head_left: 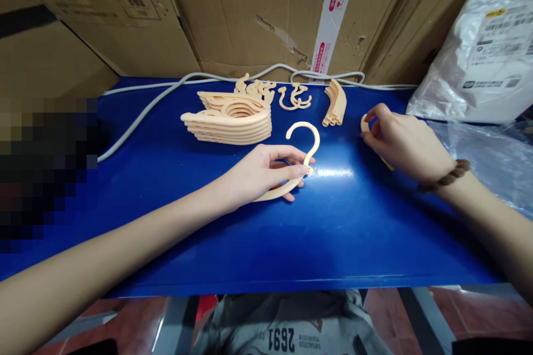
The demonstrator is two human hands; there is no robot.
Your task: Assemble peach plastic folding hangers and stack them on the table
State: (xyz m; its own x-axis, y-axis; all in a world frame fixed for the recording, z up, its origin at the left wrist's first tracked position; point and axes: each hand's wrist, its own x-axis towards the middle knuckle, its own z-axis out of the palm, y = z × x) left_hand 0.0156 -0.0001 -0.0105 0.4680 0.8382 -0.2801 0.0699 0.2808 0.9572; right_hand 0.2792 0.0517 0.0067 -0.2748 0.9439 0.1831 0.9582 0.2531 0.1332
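My left hand (260,169) is closed around a cream plastic hanger piece (318,136), pinching it at the base of its upright hook. A curved arm of that piece runs down and left beneath my fingers. To the right, my right hand (410,141) is bent low over the table with thumb and forefinger on another curved cream hanger piece (363,123), most of it hidden under the hand. A stack of cream hanger pieces (233,127) lies behind my left hand. Behind the hook are several loose hooks (295,101) and a bundle of curved arm pieces (335,102).
The blue table (250,244) backs onto cardboard boxes (250,16). A white cable (154,108) runs along its rear and left side. At the right stands a plastic-wrapped white parcel (478,61), with clear film (491,161) spread on the table near my right wrist.
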